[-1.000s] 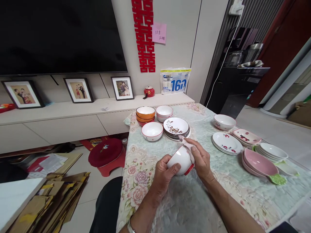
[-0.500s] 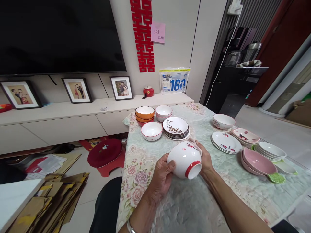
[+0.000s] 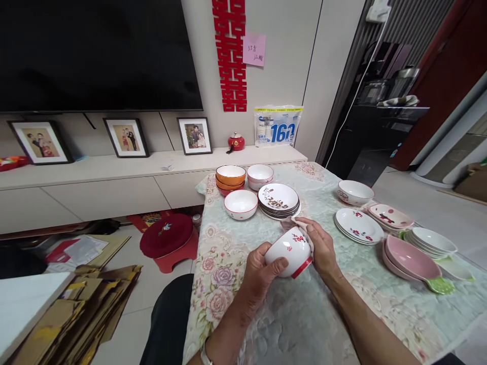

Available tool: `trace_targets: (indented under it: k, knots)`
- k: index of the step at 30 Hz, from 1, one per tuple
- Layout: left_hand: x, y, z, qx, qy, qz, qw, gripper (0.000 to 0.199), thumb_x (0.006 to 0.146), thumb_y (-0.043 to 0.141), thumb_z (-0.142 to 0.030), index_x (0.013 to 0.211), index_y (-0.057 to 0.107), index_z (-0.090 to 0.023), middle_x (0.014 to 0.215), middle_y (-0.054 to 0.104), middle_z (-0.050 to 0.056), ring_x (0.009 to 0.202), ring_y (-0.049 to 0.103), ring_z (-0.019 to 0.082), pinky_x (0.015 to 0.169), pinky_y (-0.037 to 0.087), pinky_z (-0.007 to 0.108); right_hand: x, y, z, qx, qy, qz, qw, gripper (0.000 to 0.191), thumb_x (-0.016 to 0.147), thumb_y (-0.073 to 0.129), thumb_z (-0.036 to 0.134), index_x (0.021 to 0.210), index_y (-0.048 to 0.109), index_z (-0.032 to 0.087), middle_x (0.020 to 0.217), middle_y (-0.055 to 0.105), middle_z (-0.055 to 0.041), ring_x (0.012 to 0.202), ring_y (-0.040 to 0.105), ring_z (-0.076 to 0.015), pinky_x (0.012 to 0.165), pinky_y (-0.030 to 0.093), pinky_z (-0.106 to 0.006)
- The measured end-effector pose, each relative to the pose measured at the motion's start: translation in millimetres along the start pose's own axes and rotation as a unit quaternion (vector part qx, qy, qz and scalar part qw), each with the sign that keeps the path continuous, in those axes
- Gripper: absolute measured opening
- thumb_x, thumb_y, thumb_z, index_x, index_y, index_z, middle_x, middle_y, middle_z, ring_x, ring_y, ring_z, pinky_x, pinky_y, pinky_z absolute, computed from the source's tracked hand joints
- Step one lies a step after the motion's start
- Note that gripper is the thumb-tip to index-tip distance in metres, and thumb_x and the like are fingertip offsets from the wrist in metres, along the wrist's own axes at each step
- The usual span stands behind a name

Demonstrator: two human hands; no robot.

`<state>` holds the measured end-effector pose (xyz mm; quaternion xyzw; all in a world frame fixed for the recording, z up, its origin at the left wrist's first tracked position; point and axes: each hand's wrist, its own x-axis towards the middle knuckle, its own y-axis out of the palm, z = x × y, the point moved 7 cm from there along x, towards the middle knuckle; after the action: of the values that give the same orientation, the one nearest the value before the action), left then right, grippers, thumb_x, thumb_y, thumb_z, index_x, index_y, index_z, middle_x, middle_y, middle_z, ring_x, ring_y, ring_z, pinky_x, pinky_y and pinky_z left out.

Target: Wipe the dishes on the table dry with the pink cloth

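A white bowl (image 3: pixel 286 253) with red flowers and a red foot ring is held tilted above the table. My left hand (image 3: pixel 262 271) grips its left side, thumb across the outer wall. On the other side my right hand (image 3: pixel 322 248) presses a pale cloth (image 3: pixel 300 223) against the rim and right wall; part of the cloth sticks out beyond the rim. Just past the bowl stands a stack of brown-flowered plates (image 3: pixel 279 197). Near it are a white red-rimmed bowl (image 3: pixel 241 204), stacked orange bowls (image 3: pixel 230 175) and pink-edged bowls (image 3: pixel 260 175).
To the right are red-flowered plates (image 3: pixel 359 224), a patterned bowl (image 3: pixel 355 192), pink leaf-handled dishes (image 3: pixel 411 256), white dishes (image 3: pixel 433 238) and a pink spotted dish (image 3: pixel 391 216). A flowered tablecloth (image 3: pixel 220 274) covers the table. A red stool (image 3: pixel 167 235) stands left; a white cabinet (image 3: pixel 171 167) lies behind.
The bowl has turned so that its foot ring points more downward and its flowers show more fully. The right hand and cloth have shifted up along the rim. The view has swung slightly left.
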<state>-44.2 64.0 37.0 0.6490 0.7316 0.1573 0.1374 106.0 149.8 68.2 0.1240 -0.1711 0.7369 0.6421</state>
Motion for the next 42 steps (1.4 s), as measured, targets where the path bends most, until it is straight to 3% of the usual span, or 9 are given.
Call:
trace_targets:
  k: [6, 9, 12, 15, 18, 21, 26, 33, 42]
  knots:
    - [3.4, -6.2, -8.3, 0.108, 0.044, -0.024, 0.993, 0.031, 0.072, 0.074, -0.041, 0.072, 0.055, -0.016, 0.063, 0.046, -0.004, 0.060, 0.036, 0.011, 0.055, 0.033, 0.022, -28.0, 33.0, 49.6, -0.140, -0.248, 0.099, 0.954, 0.038, 0.090, 0.054, 0.024, 0.127, 0.061, 0.023, 0.134, 0.060, -0.0090, 0.127, 0.052, -0.0279, 0.110, 0.036, -0.050]
    - [2.9, -4.3, -14.3, 0.153, 0.069, -0.022, 0.986, 0.028, 0.074, 0.072, -0.039, 0.072, 0.056, -0.017, 0.065, 0.047, -0.004, 0.062, 0.038, 0.012, 0.057, 0.035, 0.023, -36.7, 41.5, 59.1, -0.168, -0.298, 0.122, 0.932, 0.039, 0.087, 0.056, 0.020, 0.125, 0.062, 0.024, 0.131, 0.063, -0.0085, 0.125, 0.055, -0.0286, 0.111, 0.036, -0.053]
    - [-0.8, 2.7, -17.4, 0.191, 0.062, 0.006, 0.980, 0.026, 0.074, 0.072, -0.037, 0.067, 0.057, -0.016, 0.063, 0.046, -0.003, 0.061, 0.038, 0.012, 0.056, 0.033, 0.023, -24.5, 26.5, 46.6, -0.135, -0.219, 0.070, 0.964, 0.033, 0.090, 0.053, 0.028, 0.120, 0.066, 0.023, 0.125, 0.066, -0.0087, 0.119, 0.058, -0.0284, 0.104, 0.043, -0.048]
    - [-5.1, 10.3, -15.0, 0.169, 0.032, 0.042, 0.984, 0.029, 0.068, 0.077, -0.037, 0.063, 0.057, -0.016, 0.061, 0.045, -0.003, 0.058, 0.036, 0.011, 0.053, 0.030, 0.023, -5.6, 2.8, 11.8, -0.049, -0.040, -0.016, 0.998, 0.031, 0.091, 0.051, 0.039, 0.109, 0.070, 0.022, 0.111, 0.072, -0.0071, 0.107, 0.064, -0.0270, 0.092, 0.050, -0.041]
    - [-5.8, 11.2, -7.0, 0.074, -0.005, 0.037, 0.997, 0.033, 0.063, 0.080, -0.040, 0.066, 0.058, -0.016, 0.057, 0.044, -0.004, 0.054, 0.034, 0.009, 0.051, 0.028, 0.022, 2.7, -2.8, -24.0, 0.050, 0.114, -0.044, 0.991, 0.033, 0.088, 0.052, 0.045, 0.093, 0.073, 0.020, 0.094, 0.076, -0.0058, 0.091, 0.068, -0.0263, 0.079, 0.053, -0.038]
    - [-2.1, 4.4, 0.1, -0.022, -0.004, -0.010, 1.000, 0.033, 0.062, 0.082, -0.039, 0.072, 0.062, -0.014, 0.058, 0.049, -0.004, 0.055, 0.039, 0.010, 0.054, 0.032, 0.022, 2.8, 3.0, -35.5, 0.091, 0.142, -0.037, 0.985, 0.036, 0.089, 0.051, 0.049, 0.097, 0.072, 0.021, 0.097, 0.076, -0.0058, 0.090, 0.069, -0.0262, 0.077, 0.054, -0.038]
    - [4.0, -7.0, 5.9, -0.050, 0.015, -0.061, 0.997, 0.031, 0.066, 0.081, -0.037, 0.079, 0.064, -0.014, 0.067, 0.058, -0.002, 0.061, 0.047, 0.011, 0.060, 0.039, 0.023, -10.9, 13.1, 2.1, -0.060, -0.029, -0.028, 0.997, 0.039, 0.094, 0.046, 0.043, 0.119, 0.065, 0.020, 0.123, 0.067, -0.0102, 0.115, 0.060, -0.0273, 0.101, 0.045, -0.045]
    - [1.8, -5.3, -1.2, 0.039, 0.023, -0.051, 0.998, 0.030, 0.069, 0.079, -0.039, 0.073, 0.060, -0.016, 0.064, 0.053, -0.003, 0.060, 0.043, 0.011, 0.058, 0.037, 0.022, -35.7, 37.7, 51.6, -0.180, -0.282, 0.073, 0.939, 0.043, 0.091, 0.052, 0.021, 0.133, 0.056, 0.023, 0.137, 0.056, -0.0109, 0.129, 0.049, -0.0292, 0.109, 0.038, -0.053]
    - [-2.9, 5.3, -0.4, 0.038, -0.013, 0.011, 0.999, 0.034, 0.064, 0.081, -0.040, 0.070, 0.059, -0.014, 0.058, 0.048, -0.004, 0.056, 0.037, 0.009, 0.053, 0.029, 0.021, -2.6, -1.0, -7.6, 0.020, 0.032, -0.033, 0.999, 0.036, 0.091, 0.051, 0.044, 0.110, 0.070, 0.020, 0.109, 0.073, -0.0078, 0.101, 0.066, -0.0268, 0.089, 0.050, -0.040]
